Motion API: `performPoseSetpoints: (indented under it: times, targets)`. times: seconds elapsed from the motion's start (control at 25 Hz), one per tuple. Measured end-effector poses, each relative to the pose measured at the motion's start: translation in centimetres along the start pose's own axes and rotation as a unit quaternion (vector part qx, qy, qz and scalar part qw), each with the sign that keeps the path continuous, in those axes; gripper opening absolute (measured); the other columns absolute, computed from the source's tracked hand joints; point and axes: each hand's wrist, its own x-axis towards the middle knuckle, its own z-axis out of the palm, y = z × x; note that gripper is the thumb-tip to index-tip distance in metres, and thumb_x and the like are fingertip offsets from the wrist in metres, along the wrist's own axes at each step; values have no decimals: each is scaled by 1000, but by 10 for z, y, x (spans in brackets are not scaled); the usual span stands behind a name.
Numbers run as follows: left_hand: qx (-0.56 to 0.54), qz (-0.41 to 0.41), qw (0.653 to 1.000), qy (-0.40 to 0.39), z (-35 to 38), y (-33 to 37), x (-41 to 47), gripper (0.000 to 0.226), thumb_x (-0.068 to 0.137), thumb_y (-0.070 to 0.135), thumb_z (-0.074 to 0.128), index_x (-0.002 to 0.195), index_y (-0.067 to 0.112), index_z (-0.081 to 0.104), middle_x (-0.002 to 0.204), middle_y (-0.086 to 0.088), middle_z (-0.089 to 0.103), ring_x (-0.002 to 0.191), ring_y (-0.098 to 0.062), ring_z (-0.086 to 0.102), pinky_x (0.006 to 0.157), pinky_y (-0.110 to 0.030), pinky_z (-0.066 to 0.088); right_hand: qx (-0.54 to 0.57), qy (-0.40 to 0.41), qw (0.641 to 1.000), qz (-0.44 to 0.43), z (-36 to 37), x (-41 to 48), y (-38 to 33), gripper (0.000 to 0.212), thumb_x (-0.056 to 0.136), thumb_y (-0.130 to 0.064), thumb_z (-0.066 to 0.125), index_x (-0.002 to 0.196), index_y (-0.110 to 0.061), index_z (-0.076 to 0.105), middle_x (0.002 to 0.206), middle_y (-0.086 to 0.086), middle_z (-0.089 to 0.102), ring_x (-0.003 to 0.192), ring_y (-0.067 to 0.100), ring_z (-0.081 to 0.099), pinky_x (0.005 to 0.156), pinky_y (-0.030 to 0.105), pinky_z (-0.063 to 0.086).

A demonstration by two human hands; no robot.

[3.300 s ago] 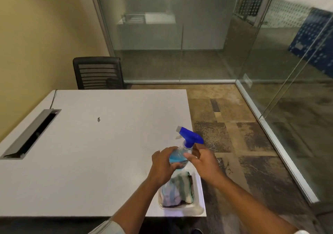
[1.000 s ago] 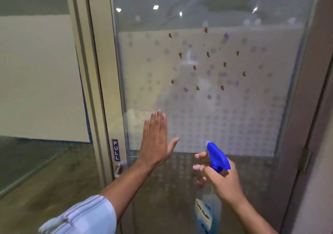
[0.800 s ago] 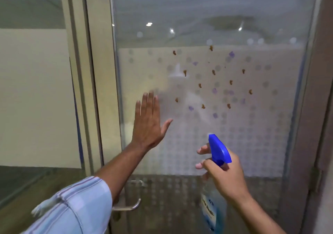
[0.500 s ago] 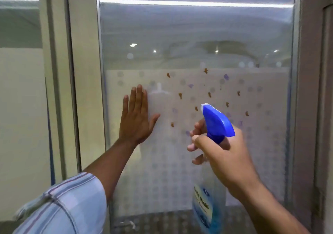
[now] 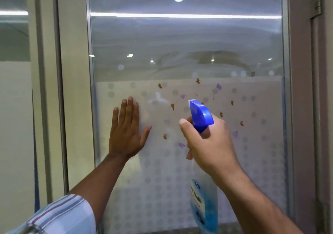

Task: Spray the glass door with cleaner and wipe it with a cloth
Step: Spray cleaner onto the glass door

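Glass door (image 5: pixel 180 41) straight ahead and very close, filling nearly the whole view. Frosted, dotted film over the lower half, clear above with ceiling lights reflected. Scattered across the frosted band: small brown and purple smears (image 5: pixel 172 106), not yet wiped.

Left hand (image 5: pixel 127 131) flat against the glass near the door's left edge, fingers straight and together, thumb spread out to the side. Striped sleeve (image 5: pixel 61 214) low in the corner. Much the same spot on the pane as half a second ago, so likely bracing the door.

Right hand (image 5: pixel 209 143) wrapped around the neck of the spray bottle (image 5: pixel 201 116), thumb up along the near side, fingers hidden behind the blue head. Raised since a second ago, from near the foot of the frosted band up toward its top. Nozzle (image 5: pixel 191 102) now level with the smears and aimed at them, just short of the glass. Handle and PULL label, in sight a second ago, now out of frame below.

Probably the very start of spraying: aim set, no mist or wet runs plain to see, and impossible to tell whether the trigger is squeezed. No cloth anywhere in view, so wiping a later step, with a cloth to be fetched first.
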Motion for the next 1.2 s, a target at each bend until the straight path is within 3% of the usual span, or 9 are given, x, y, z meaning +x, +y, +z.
performPoseSetpoints:
  times: [0.16, 0.56, 0.72, 0.84, 0.92, 1.04, 1.2]
  targets:
    - [10, -2, 1000, -1, 2, 0, -1, 94, 107, 65, 37, 173, 6, 5, 184, -14, -1, 172, -34, 1, 139, -55, 7, -53, 35, 998, -27, -5, 5, 6, 37, 98, -31, 67, 75, -6, 55, 65, 14, 57, 64, 37, 61, 60, 55, 61]
    - [12, -2, 1000, 2, 3, -2, -1, 93, 107, 66, 31, 173, 6, 6, 184, -15, 1, 172, -35, 3, 139, -54, 4, -16, 59, 998, -4, -57, -9, 15, 11, 90, -44, 68, 91, -33, 64, 80, 3, 71, 71, 28, 72, 63, 57, 63]
    - [13, -2, 1000, -2, 2, -3, -1, 93, 107, 67, 29, 173, 5, 5, 184, -16, 1, 171, -36, 3, 139, -56, 5, -56, 93, 994, 7, -85, -16, 19, 23, 97, -31, 70, 78, -21, 62, 67, 8, 64, 60, 26, 67, 59, 56, 62]
    - [10, -1, 1000, -9, 0, 1, -1, 93, 107, 67, 26, 173, 5, 4, 184, -16, 0, 171, -37, 3, 139, -58, 6, -83, 126, 988, 20, -107, -27, 19, 37, 93, -39, 66, 71, -12, 54, 60, 14, 53, 59, 39, 58, 59, 58, 60]
    - [11, -1, 1000, -13, -3, 4, -1, 93, 108, 67, 25, 173, 4, 4, 184, -17, 0, 171, -37, 3, 139, -58, 6, -79, 142, 986, 26, -120, -35, 18, 32, 89, -43, 64, 76, -15, 59, 61, 11, 56, 59, 37, 59, 60, 59, 60]
    - [10, -1, 1000, -20, -5, 5, -1, 94, 107, 68, 24, 173, 4, 3, 184, -17, -1, 171, -37, 1, 139, -58, 6, -51, 121, 991, 31, -128, -47, 14, 22, 85, -47, 68, 92, -26, 69, 69, 6, 66, 63, 32, 64, 61, 60, 61]
    - [8, -7, 999, -34, -7, 5, 1, 94, 107, 68, 22, 173, 4, 1, 184, -17, -3, 171, -36, -1, 139, -58, 5, -29, 71, 996, 41, -123, -65, 10, 21, 83, -46, 70, 96, -30, 69, 75, 9, 68, 64, 33, 64, 60, 61, 60]
